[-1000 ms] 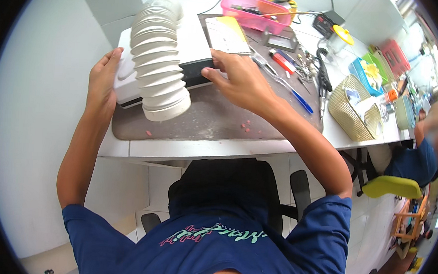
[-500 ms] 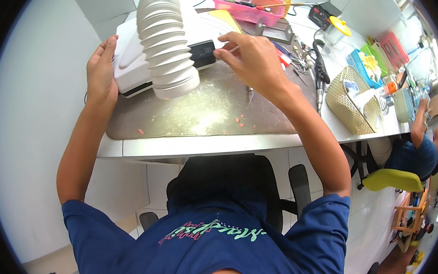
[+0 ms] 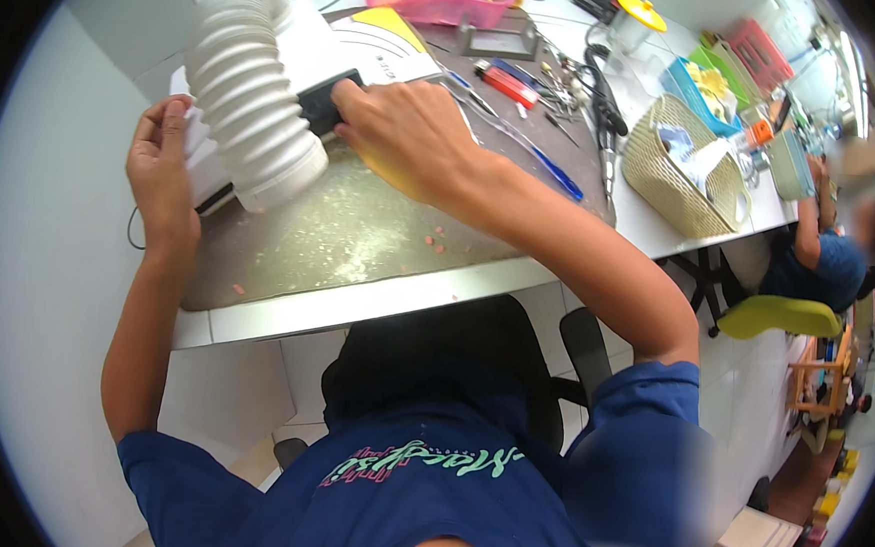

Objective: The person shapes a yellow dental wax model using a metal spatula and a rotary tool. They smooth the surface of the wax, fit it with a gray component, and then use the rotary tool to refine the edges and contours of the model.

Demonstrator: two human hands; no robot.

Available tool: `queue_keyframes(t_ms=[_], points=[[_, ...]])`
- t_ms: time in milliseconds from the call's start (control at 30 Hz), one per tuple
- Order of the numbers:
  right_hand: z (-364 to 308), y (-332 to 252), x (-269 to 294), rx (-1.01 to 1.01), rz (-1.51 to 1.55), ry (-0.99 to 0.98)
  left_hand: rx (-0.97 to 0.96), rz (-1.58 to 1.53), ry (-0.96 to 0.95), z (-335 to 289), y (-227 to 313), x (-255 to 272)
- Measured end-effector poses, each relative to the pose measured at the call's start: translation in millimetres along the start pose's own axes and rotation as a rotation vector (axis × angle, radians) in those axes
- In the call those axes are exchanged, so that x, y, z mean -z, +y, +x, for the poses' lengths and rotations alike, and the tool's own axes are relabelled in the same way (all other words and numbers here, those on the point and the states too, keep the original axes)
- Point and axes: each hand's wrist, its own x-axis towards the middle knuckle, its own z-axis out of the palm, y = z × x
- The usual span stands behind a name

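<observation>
A white machine (image 3: 316, 40) with a dark front panel (image 3: 328, 104) stands at the left of the brown mat (image 3: 350, 233). From its top a thick white corrugated hose (image 3: 253, 92) bends down toward me, its end just over the mat. My left hand (image 3: 164, 162) grips the machine's left edge between thumb and fingers. At the panel's right end my right hand (image 3: 411, 137) is closed, fingers curled on the dark casing; the palm side is hidden. To the right of that hand lie a slim tool with a blue end (image 3: 561, 181) and a red-and-white object (image 3: 509, 85).
A pink tray (image 3: 439, 5) of tools stands at the back. On the right are a woven beige basket (image 3: 679, 178), a blue basket (image 3: 709, 100) and a yellow-lidded jar (image 3: 638, 25). Small pink bits (image 3: 435, 241) dot the mat. A co-worker (image 3: 819, 262) sits far right.
My right hand has moved left and closed on the panel's right end, where its fingers were raised beside it. The machine and hose sit further left in view. The blue-ended tool has come into sight.
</observation>
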Motion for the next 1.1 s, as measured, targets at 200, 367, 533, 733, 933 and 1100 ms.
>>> queue_keyframes(t_ms=[200, 367, 533, 733, 933, 1100], points=[[-11, 34, 36, 0.191, -0.031, 0.066, -0.145, 0.012, 0.015, 8, 2, 34], [-103, 87, 113, 0.03, -0.492, -0.186, -0.268, 0.303, -0.126, -58, 42, 55], [-136, 94, 98, 0.212, -0.794, -0.304, -0.545, 0.596, -0.692, -100, 57, 19], [-134, 93, 98, 0.164, -0.961, -0.411, -0.486, 0.587, -0.783, -89, 50, -22], [-137, 115, 104, 0.217, -0.782, -0.351, -0.406, 0.682, -0.806, -81, 35, -16], [-135, 122, 115, 0.284, -0.743, -0.425, -0.339, 0.619, -0.657, -94, 46, 4]])
